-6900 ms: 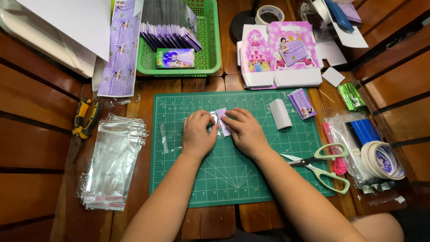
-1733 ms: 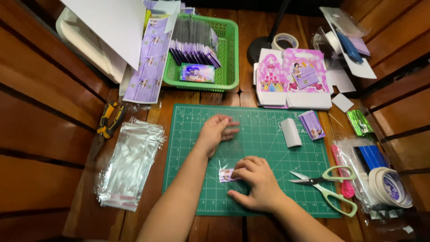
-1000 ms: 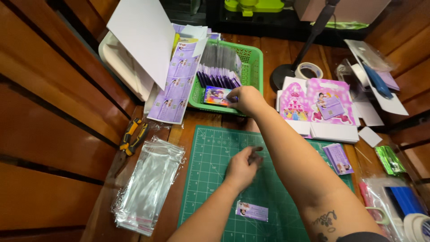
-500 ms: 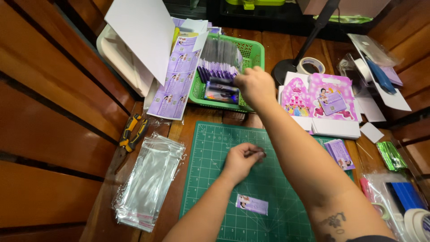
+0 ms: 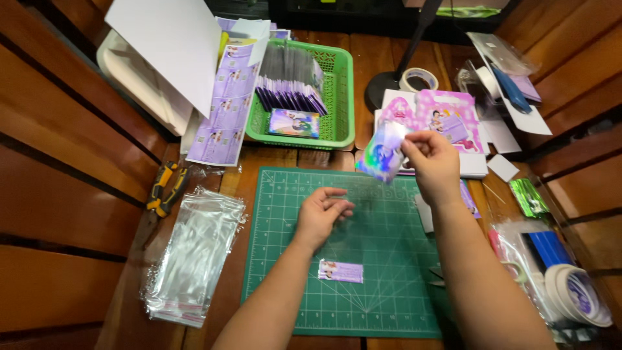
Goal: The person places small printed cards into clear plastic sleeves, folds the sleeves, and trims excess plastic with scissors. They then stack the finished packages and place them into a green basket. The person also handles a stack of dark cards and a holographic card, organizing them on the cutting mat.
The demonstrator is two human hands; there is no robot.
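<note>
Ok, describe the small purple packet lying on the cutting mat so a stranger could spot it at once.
Start at the green cutting mat in the middle of the wooden table. Just below the left hand, beside that forearm, lies the small purple packet, flat and lengthwise. It is the only thing lying loose on the mat's lower half; the shiny holographic card is held up in the right hand.

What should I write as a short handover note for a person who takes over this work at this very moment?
Right hand: raised above the table, pinching a shiny holographic card by its edge.
Left hand: over the green cutting mat, fingers loosely curled around a thin clear sleeve that is hard to make out.
Things: one small purple label strip lies on the mat. The green basket holds more purple packs. A stack of clear bags lies left of the mat.
Done: the card is picked up.
Left: the card is not yet set down or packed.
</note>
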